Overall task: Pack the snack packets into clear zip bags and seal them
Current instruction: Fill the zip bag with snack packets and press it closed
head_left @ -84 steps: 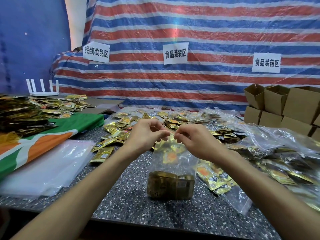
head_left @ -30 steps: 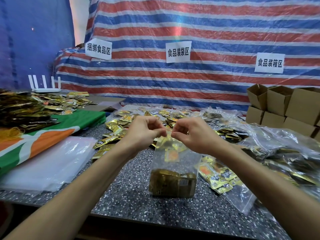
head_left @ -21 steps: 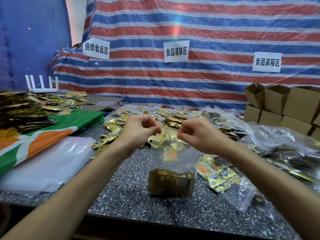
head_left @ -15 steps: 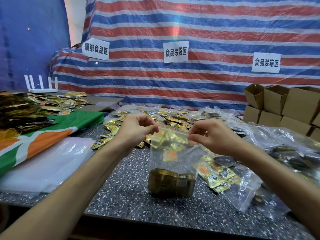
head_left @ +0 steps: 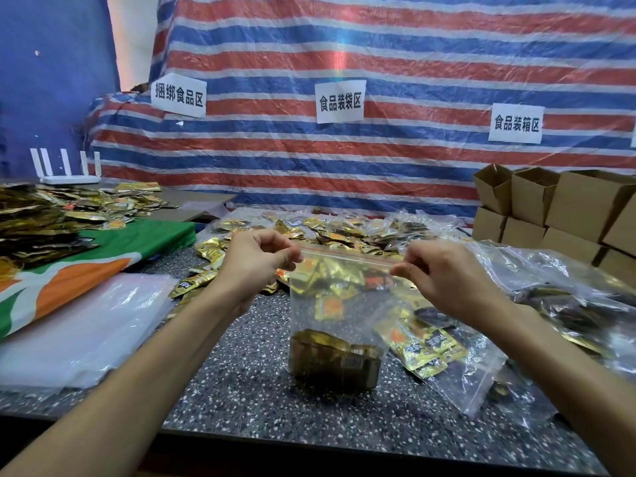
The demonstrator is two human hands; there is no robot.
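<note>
zip bag (head_left: 335, 304) of snack packets (head_left: 334, 356) looks sealed: left hand (head_left: 256, 261) and right hand (head_left: 444, 273), pinching its top strip, have slid apart to its corners.

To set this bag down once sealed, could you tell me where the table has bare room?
The dark speckled stone table is bare between the stack of clear plastic sheets and the upright clear zip bag, and along the near edge. Behind it crowd loose gold snack packets; on the right, filled clear bags.
</note>
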